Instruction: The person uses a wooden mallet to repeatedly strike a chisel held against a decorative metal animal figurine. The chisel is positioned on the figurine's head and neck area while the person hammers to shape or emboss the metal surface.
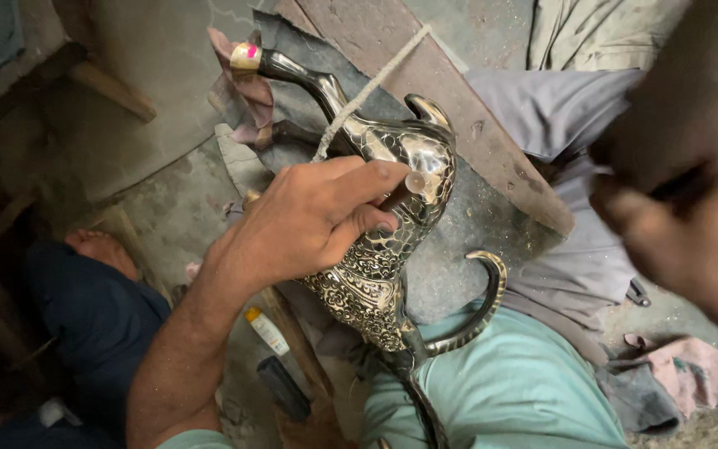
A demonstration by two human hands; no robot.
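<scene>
An ornate metal jug [376, 266], engraved in silver and black, lies across my lap with its long spout [301, 75] pointing away. The spout tip is wrapped in pink and yellow tape [245, 56]. Its curved handle [485, 299] hooks over my teal-trousered knee [508, 391]. My left hand [309, 220] is closed around a small rod-like tool [413, 185] whose end presses on the jug's body. A pale rope [367, 87] runs over the jug's neck. My right hand [675, 208] is raised at the right, heavily blurred. A dark streak crosses it and I cannot tell what it is.
A wooden plank [434, 91] and dark cloth lie under the jug. Grey fabric [567, 116] is bunched at the right and a pink rag [683, 366] lies lower right. Another person's bare foot [101, 249] and dark blue trouser leg [93, 316] are at the left. A small yellow-capped tube [266, 330] lies on the floor.
</scene>
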